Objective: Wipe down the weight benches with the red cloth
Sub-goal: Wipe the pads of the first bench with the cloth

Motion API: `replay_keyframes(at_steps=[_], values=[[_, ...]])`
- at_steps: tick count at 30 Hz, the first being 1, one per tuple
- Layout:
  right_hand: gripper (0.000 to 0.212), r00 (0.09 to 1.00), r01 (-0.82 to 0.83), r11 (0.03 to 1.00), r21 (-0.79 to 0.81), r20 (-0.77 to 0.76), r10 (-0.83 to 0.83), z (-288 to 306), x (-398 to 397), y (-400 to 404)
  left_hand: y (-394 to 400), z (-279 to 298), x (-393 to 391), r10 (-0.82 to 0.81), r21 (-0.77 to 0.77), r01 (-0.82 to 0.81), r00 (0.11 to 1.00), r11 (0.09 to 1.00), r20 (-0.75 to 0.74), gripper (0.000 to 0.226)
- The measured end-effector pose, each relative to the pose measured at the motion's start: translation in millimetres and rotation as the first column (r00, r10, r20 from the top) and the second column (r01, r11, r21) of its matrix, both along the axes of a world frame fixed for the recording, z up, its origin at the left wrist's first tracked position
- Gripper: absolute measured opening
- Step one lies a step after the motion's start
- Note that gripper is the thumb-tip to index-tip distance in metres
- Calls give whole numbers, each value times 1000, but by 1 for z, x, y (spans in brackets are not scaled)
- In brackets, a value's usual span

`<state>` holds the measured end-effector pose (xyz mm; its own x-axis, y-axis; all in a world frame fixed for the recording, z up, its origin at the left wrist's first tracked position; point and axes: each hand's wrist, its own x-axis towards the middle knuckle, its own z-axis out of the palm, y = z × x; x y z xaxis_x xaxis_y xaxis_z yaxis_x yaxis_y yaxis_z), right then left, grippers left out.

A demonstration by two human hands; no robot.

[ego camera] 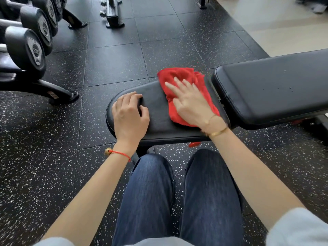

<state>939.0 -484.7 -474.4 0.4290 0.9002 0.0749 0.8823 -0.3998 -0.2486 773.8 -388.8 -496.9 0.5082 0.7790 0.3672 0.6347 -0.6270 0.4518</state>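
R hand (192,105) flat on red cloth (179,77); L hand (130,112) curled, resting on bench seat (158,107).

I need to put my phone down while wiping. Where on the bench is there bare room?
The back pad, right of the red cloth, is bare. The seat pad is crowded: the left hand rests at its rounded end, the right hand presses the cloth, leaving a narrow strip between.

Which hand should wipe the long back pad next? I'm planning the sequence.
Probably the right hand: it already presses the red cloth flat beside the back pad. The left hand rests on the seat pad's far end.
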Motion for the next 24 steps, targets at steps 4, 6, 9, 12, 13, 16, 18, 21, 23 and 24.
replay_keyframes(at_steps=[4,6,9,12,13,16,18,21,23,24], values=[[57,996,-87,995,57,-21,88,-4,-15,-39,2,0,-2,-6,-20,6,999,1000,39,33],[57,997,-37,998,45,-67,40,-2,-4,-37,2,0,-4,-19,-30,20,999,999,43,33],[56,996,71,997,1,-55,-71,3,7,-7,3,3,-6,-57,-47,59,998,997,29,33],[56,996,79,996,-37,-37,-80,4,0,24,-1,8,-15,-73,-43,75,996,996,48,35],[57,998,54,997,-47,-26,-55,4,-7,32,-2,9,-21,-63,-36,65,996,997,60,37],[59,995,-91,995,-49,29,92,2,-46,46,-1,13,-42,-20,-9,20,997,1000,74,42],[59,979,-202,979,-35,18,203,0,-76,44,2,16,-55,5,-12,-4,997,1000,77,43],[59,968,-249,968,-14,4,249,-1,-95,22,3,20,-63,17,-8,-17,996,1000,84,42],[58,979,-202,979,4,14,202,-2,-87,-1,2,21,-63,-7,-2,7,996,1000,91,41],[58,987,-161,987,11,19,160,-3,-79,-13,0,22,-61,-27,0,27,995,1000,94,40]])
